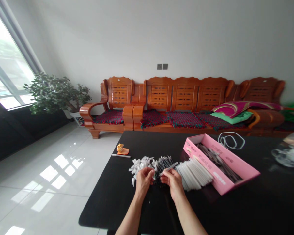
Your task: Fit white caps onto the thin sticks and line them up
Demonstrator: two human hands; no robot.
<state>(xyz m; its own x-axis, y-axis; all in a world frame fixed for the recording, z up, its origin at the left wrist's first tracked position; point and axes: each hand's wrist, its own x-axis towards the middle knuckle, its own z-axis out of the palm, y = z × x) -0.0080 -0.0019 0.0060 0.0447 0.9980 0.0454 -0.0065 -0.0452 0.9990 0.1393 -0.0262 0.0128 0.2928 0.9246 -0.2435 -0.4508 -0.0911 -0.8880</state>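
Observation:
My right hand (173,183) is closed around a slim pale tube (171,166), which slants up to the right from the fingers. Close beside it, my left hand (144,180) is pinched, thumb against fingers; what sits in the pinch is too small to make out. Behind the left hand lies a loose pile of short white cap-like pieces (140,164). Thin dark rods (164,161) are heaped between and behind the hands. To the right of my right hand, long whitish tubes (194,174) lie side by side in a stack.
A pink box (221,182) holding dark grey sticks (216,160) stands right of the tubes. White loops (231,140) and a clear plastic bag (290,153) lie farther right. A small orange figurine (120,148) and a single stick (121,156) sit near the black table's (107,202) left edge.

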